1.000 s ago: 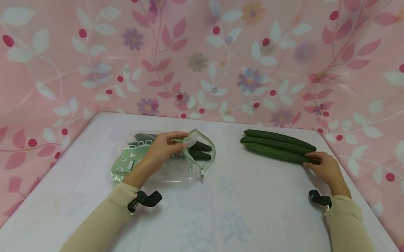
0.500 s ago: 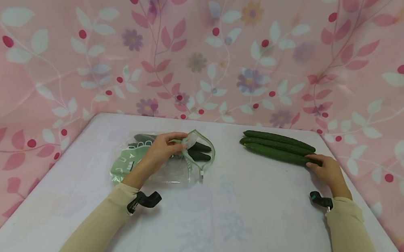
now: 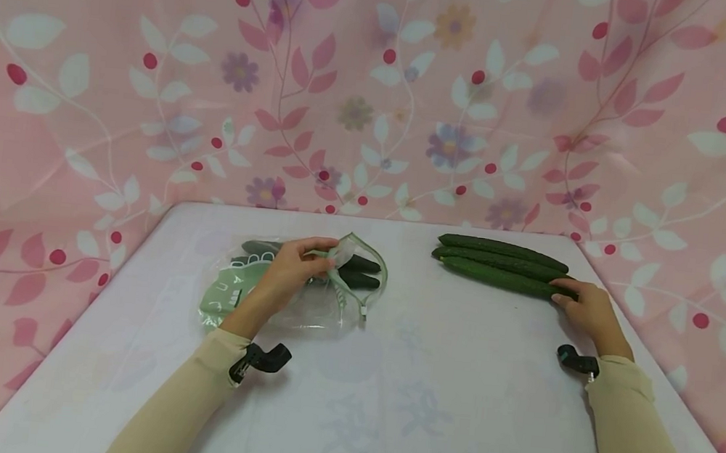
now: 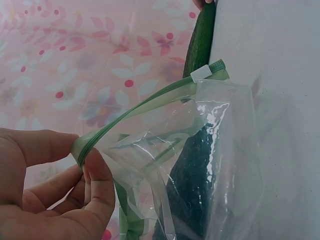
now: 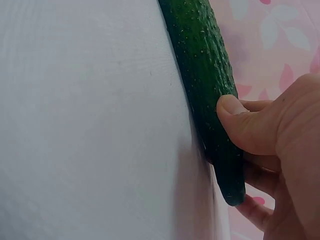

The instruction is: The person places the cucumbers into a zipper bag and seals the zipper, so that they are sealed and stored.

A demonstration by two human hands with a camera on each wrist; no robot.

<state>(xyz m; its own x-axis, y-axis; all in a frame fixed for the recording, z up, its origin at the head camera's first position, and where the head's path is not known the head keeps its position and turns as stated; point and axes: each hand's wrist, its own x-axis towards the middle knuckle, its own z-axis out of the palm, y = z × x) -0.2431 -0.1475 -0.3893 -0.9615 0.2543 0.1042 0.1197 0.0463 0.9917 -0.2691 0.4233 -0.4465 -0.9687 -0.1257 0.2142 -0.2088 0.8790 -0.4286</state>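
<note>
My left hand (image 3: 289, 270) pinches the green zip edge of a clear plastic zip bag (image 3: 311, 316), holding its mouth apart. Two dark cucumbers (image 3: 358, 279) lie inside, their ends showing at the opening. In the left wrist view a white slider (image 4: 201, 73) sits near the end of the green zip (image 4: 125, 112). At the right, three cucumbers (image 3: 497, 260) lie side by side. My right hand (image 3: 585, 310) grips the right end of the nearest cucumber (image 5: 202, 65), thumb on one side and fingers behind it.
A white cloth covers the table (image 3: 385, 404). Pink floral fabric (image 3: 375, 96) hangs behind and at both sides. A small black wrist camera (image 3: 261, 359) is on the left sleeve, and another black camera (image 3: 576, 359) is on the right.
My right hand has shifted very slightly to the right along the nearest cucumber's end. The left hand and the bag stay in place.
</note>
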